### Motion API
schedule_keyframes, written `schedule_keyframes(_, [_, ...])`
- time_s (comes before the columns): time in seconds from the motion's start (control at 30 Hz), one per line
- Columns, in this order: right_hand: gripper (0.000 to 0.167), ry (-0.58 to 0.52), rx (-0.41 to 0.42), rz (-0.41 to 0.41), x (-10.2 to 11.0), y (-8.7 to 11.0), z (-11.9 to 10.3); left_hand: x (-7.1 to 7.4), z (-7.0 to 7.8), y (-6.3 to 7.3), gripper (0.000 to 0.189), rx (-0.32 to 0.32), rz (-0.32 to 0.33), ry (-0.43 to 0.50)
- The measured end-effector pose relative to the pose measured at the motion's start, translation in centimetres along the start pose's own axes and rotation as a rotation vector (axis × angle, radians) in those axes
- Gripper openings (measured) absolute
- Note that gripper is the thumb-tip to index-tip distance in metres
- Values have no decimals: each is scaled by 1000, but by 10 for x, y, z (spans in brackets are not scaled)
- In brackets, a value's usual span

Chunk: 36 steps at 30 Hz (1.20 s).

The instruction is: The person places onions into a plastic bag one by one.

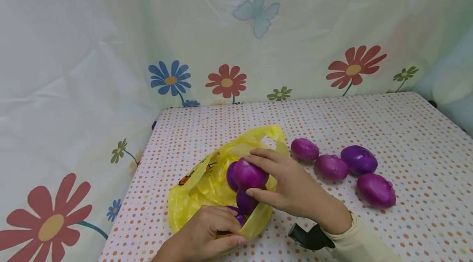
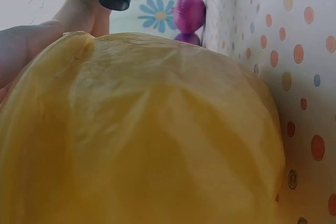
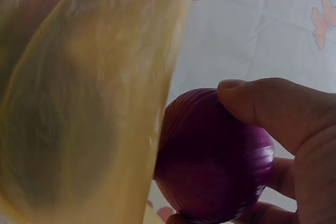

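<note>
A yellow plastic bag lies on its base with its mouth spread. My left hand grips the near rim, thumb outside and fingers over the edge. Between the thumb and fingers of my right hand is a red onion, held at the bag's mouth. More purple onions sit inside the bag below it. In the right wrist view the held onion is beside the bag's wall. The bag fills most of the left wrist view and hides its contents.
Several loose red onions, among them a dark purple one and a pinker one, rest on the dotted tablecloth to the right of the bag. A flower-printed curtain hangs behind and left of the table.
</note>
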State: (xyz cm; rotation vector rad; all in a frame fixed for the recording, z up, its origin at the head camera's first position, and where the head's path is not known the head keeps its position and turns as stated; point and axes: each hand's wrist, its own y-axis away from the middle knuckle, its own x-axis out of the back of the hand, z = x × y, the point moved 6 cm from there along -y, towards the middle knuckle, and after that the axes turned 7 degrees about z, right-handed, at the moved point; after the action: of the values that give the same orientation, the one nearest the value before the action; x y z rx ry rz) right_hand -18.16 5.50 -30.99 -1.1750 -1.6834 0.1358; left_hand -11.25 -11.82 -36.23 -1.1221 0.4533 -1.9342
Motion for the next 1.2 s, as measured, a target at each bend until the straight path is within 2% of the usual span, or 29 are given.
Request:
schedule_keyframes(0.23, [61,-73,32,-59,-21,-6,-8,-1,0,-1,11,-31,2,22])
schedule_keyframes(0.4, [60,-88,28,-102,-35,-7,-11,-1,0,0,12,-33,1,41])
schedule_keyframes(0.67, [57,-53,40,-138,-46,-5,-12,-1,1,2,10,-35,0,-27])
schedule_keyframes(0.87, [55,-16,43,-104,-38,0,-12,-1,2,0,11,-48,1,2])
schedule_keyframes(1.2, [51,31,64,26,-5,19,-7,2,2,1,7,-18,25,-11])
